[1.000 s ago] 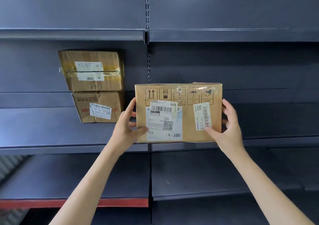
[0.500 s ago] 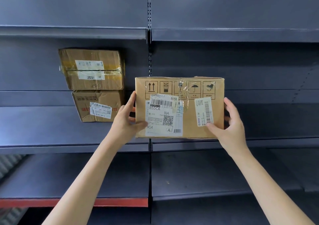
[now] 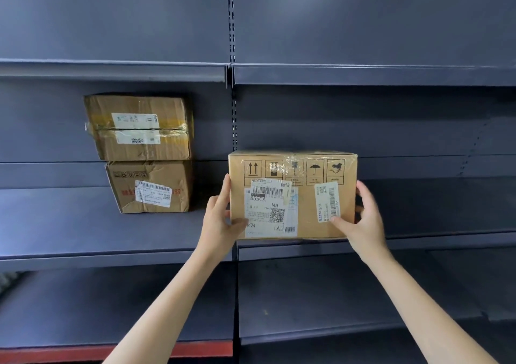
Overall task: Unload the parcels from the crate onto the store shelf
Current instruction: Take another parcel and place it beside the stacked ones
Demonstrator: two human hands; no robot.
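Note:
A brown cardboard parcel (image 3: 304, 218) with white shipping labels and handling symbols stands at the front edge of the dark middle shelf (image 3: 432, 242), just right of the upright post. My left hand (image 3: 220, 219) grips its left side, thumb on the front face. My right hand (image 3: 360, 218) grips its right side, thumb on the small label. Further left on the same shelf level, a taped parcel (image 3: 139, 127) lies stacked on a dented parcel (image 3: 150, 186). The crate is out of view.
Dark metal shelving fills the view, with an upper shelf (image 3: 363, 74), lower shelves (image 3: 335, 294) and a slotted upright post (image 3: 231, 28) in the middle. A red shelf edge (image 3: 195, 348) shows at the bottom left.
Both hands have carried the parcel slightly right and set it back onto the middle shelf edge. The stacked parcels on the left have not moved.

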